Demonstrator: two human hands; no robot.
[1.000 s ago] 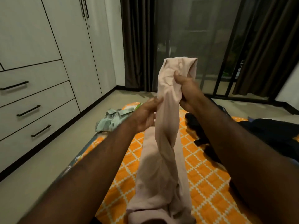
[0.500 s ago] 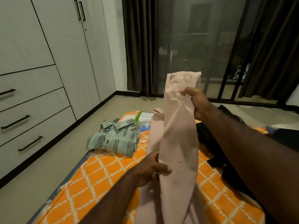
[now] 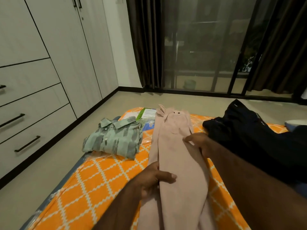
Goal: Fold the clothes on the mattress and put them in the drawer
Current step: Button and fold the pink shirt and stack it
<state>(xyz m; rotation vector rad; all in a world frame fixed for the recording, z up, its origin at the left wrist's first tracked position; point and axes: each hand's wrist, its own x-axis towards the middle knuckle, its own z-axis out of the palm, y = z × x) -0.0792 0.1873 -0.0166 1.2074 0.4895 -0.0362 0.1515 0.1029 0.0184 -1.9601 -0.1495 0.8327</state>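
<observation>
At the far left stand the wardrobe drawers (image 3: pixel 33 100), all closed, black bar handles on their fronts. Next comes the green patterned shirt (image 3: pixel 114 140), already folded into a neat square and lying at the left edge of the orange diamond-print mattress (image 3: pixel 99 188).

The left hand (image 3: pixel 154 180) pinches the left side seam of the pink trousers (image 3: pixel 174 146), thumb on top of the cloth and fingers curled beneath it. The trousers lie flat down the middle of the mattress, legs stacked one on the other, waistband at the far end and the hems running out of view near the person.

The right hand (image 3: pixel 198 142) rests on the trousers' right edge below the waistband, fingers fairly straight and pressing; I see no pinch there.

The fabric looks light, soft and limp, so it will sag and slide on the plastic-wrapped mattress if lifted by one point. Better, I judge, to take both layers at the hems, or at the waistband corners, and fold end to end while one palm holds the crease.

At the far right a heap of dark clothes (image 3: pixel 249 136) lies unfolded, touching the right forearm
</observation>
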